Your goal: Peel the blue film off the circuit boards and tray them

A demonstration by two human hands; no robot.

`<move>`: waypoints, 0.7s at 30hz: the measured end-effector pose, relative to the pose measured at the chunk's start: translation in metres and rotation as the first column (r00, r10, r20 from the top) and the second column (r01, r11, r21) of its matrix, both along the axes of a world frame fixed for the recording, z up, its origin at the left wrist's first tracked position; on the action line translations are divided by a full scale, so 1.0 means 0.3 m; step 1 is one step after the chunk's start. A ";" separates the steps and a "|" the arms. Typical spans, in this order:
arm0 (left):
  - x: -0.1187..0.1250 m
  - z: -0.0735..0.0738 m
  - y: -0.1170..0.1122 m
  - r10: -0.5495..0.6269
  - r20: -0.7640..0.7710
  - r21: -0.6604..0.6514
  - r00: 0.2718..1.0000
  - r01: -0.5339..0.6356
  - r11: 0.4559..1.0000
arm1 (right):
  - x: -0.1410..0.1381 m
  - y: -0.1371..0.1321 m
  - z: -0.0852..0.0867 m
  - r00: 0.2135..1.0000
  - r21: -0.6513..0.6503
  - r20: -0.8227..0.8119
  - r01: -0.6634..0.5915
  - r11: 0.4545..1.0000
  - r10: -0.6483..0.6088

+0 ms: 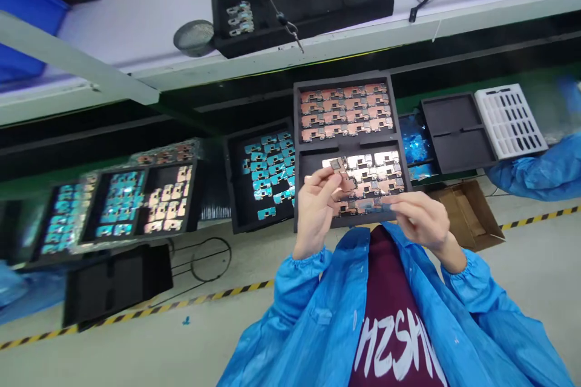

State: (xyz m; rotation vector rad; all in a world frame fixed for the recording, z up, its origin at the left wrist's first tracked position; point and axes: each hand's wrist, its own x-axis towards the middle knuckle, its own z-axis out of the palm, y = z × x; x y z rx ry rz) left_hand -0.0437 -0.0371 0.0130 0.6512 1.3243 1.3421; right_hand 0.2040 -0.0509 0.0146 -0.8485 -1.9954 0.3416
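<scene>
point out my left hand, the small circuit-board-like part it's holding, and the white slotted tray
left hand (316, 201): head view, on the back of the hand
small part (347, 182): head view, on its face
white slotted tray (521, 152): head view, on its near rim

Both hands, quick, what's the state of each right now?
Left hand: closed, holding a small copper-colored part.
Right hand: fingertips closed, apparently pinching a thin see-through film.
</scene>
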 end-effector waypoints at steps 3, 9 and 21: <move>-0.102 0.039 0.068 0.052 -0.447 0.114 0.893 -0.001 0.993 | 0.080 0.087 -0.049 0.907 -0.238 -0.168 0.344 0.909 -0.387; -0.296 0.036 0.257 -0.325 -0.902 -0.204 0.285 0.381 0.902 | 0.331 0.476 -0.434 0.753 -0.731 -0.067 0.410 0.546 -0.655; -0.329 -0.071 0.249 -0.320 -0.947 -0.285 0.009 0.434 0.855 | 0.439 0.909 -0.917 0.702 -0.704 0.476 0.665 0.250 -0.530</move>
